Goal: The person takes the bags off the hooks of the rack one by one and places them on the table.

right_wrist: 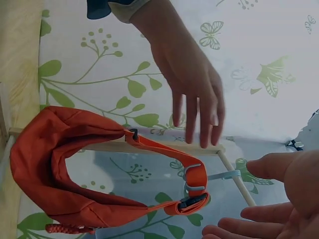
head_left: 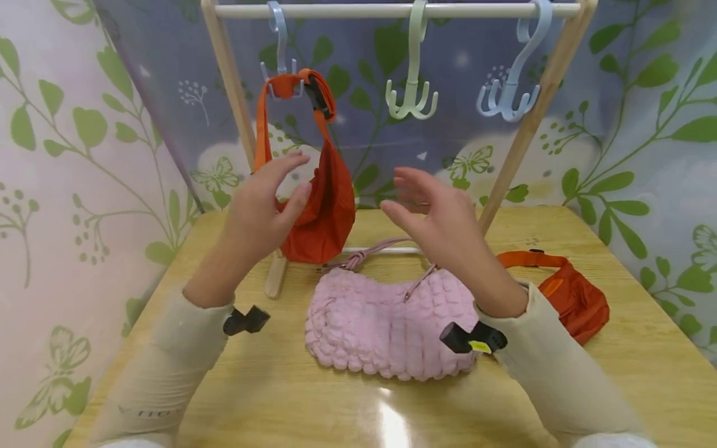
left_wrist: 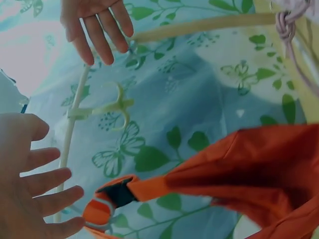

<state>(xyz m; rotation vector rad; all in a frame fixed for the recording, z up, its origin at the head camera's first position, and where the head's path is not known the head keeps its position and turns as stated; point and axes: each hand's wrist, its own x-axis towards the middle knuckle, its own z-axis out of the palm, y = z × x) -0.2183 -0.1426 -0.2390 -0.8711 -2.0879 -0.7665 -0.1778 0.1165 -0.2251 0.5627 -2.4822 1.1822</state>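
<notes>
An orange-red sling bag (head_left: 319,211) hangs by its strap from the blue hook (head_left: 280,56) at the left of the rack. In front of it my left hand (head_left: 263,202) is raised, fingers extended and holding nothing. My right hand (head_left: 437,214) is held up to the right of the bag, its fingers loosely bent with nothing in them. A black buckle (left_wrist: 119,193) joins the strap in the left wrist view. Both hands appear apart from the bag in the right wrist view, where the bag (right_wrist: 35,159) hangs sideways across the picture.
A pink quilted handbag (head_left: 386,323) lies on the wooden table (head_left: 269,392) below the hands. Another orange-red bag (head_left: 577,298) lies at the right. The rack's white bar (head_left: 358,10) also carries a green hook (head_left: 412,68) and a second blue hook (head_left: 515,74).
</notes>
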